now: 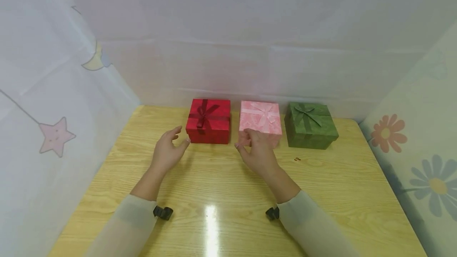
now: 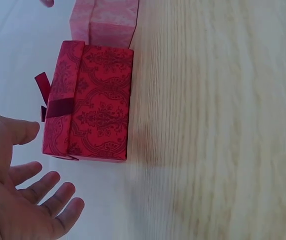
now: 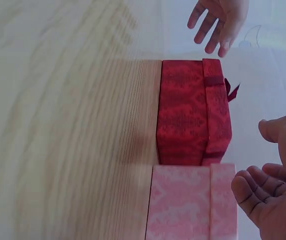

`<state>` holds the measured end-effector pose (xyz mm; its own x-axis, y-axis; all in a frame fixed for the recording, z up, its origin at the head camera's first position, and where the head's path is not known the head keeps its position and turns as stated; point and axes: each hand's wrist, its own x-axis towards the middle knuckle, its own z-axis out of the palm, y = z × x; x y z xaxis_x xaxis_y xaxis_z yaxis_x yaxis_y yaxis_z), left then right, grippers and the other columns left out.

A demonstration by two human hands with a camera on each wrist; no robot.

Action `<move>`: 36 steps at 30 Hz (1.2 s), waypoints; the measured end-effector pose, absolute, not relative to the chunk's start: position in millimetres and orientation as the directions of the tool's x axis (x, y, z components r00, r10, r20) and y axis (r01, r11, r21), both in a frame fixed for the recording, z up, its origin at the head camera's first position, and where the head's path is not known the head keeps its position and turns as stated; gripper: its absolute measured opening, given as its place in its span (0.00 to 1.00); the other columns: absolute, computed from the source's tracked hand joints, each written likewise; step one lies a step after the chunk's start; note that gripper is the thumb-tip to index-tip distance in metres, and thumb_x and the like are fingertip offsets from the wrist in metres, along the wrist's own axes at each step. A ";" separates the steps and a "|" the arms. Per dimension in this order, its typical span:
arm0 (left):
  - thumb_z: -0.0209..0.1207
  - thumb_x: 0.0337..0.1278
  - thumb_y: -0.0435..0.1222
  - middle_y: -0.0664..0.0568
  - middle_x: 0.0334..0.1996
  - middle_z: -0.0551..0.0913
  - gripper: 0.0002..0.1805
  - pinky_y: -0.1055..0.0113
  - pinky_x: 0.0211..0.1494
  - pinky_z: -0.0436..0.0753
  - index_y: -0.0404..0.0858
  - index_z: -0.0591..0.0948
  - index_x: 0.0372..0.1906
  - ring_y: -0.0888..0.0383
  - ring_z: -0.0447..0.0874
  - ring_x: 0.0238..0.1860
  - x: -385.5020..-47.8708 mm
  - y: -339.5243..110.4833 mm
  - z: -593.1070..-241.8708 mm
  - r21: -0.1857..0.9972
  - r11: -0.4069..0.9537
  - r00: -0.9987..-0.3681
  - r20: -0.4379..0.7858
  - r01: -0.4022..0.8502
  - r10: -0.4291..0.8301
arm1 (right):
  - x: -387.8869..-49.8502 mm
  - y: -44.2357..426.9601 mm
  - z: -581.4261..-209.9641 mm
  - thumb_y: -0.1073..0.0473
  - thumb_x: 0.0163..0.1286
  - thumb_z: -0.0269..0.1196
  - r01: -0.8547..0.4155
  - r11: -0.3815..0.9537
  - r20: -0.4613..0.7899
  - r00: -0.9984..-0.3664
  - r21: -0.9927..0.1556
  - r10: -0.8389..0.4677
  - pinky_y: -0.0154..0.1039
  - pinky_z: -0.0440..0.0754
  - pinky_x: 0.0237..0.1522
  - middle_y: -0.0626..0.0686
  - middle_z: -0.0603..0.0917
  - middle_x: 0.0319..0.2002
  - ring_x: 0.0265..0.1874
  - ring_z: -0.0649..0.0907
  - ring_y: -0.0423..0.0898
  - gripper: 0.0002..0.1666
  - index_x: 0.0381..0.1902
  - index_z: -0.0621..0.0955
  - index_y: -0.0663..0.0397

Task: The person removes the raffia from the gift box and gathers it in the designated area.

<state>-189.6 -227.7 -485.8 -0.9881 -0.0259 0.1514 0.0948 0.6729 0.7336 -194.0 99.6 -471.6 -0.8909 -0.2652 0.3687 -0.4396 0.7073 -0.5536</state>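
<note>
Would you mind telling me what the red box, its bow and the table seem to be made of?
Red box: probably cardboard covered in matte paper, judging by crisp edges and a darker printed pattern.
Bow: likely fabric ribbon, as its thin strips suggest; sheen is hard to judge.
Table: wood or wood-look laminate, from its grain; the bright reflection suggests a glossy finish.

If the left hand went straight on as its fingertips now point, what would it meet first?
The left hand would probably meet the squarish red patterned box with dark-red ribbon bow, near its left side, though height is hard to judge.
</note>
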 end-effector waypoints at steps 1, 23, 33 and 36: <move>0.62 0.72 0.49 0.43 0.72 0.73 0.36 0.38 0.64 0.77 0.39 0.68 0.78 0.39 0.74 0.68 -191.0 -227.0 -485.9 0.745 0.661 -0.989 0.143 0.087 -0.031 | -196.1 94.5 -471.9 0.49 0.71 0.70 -0.441 0.700 0.362 -0.892 -0.561 -0.271 0.45 0.85 0.45 0.58 0.83 0.49 0.40 0.84 0.50 0.33 0.64 0.77 0.63; 0.66 0.69 0.46 0.45 0.78 0.66 0.41 0.47 0.72 0.73 0.41 0.63 0.81 0.42 0.72 0.72 -220.7 -216.5 -490.1 0.866 0.500 -0.996 0.064 0.024 -0.062 | -227.8 34.1 -484.6 0.43 0.70 0.69 -0.299 0.747 0.211 -0.954 -0.594 -0.214 0.37 0.83 0.29 0.48 0.83 0.29 0.26 0.82 0.40 0.53 0.80 0.60 0.63; 0.65 0.70 0.44 0.43 0.74 0.72 0.39 0.49 0.71 0.75 0.37 0.65 0.80 0.43 0.75 0.70 -226.8 -213.1 -492.7 0.844 0.537 -0.995 0.070 0.020 -0.073 | -234.2 23.7 -489.7 0.47 0.75 0.65 -0.245 0.782 0.184 -0.968 -0.573 -0.169 0.53 0.86 0.54 0.70 0.85 0.55 0.48 0.88 0.62 0.47 0.79 0.61 0.66; 0.63 0.72 0.45 0.42 0.71 0.76 0.36 0.51 0.70 0.76 0.37 0.68 0.78 0.45 0.76 0.70 -227.5 -212.2 -492.2 0.828 0.560 -0.994 0.073 0.014 -0.083 | -234.9 22.7 -490.2 0.46 0.76 0.64 -0.229 0.779 0.173 -0.972 -0.583 -0.156 0.54 0.85 0.55 0.70 0.85 0.55 0.49 0.88 0.63 0.46 0.80 0.62 0.64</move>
<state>-227.5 -212.2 -492.2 -0.9939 -0.0832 0.0728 0.0137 0.5604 0.8281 -234.9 22.7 -490.2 -0.9725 -0.1556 0.1735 -0.2288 0.7792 -0.5835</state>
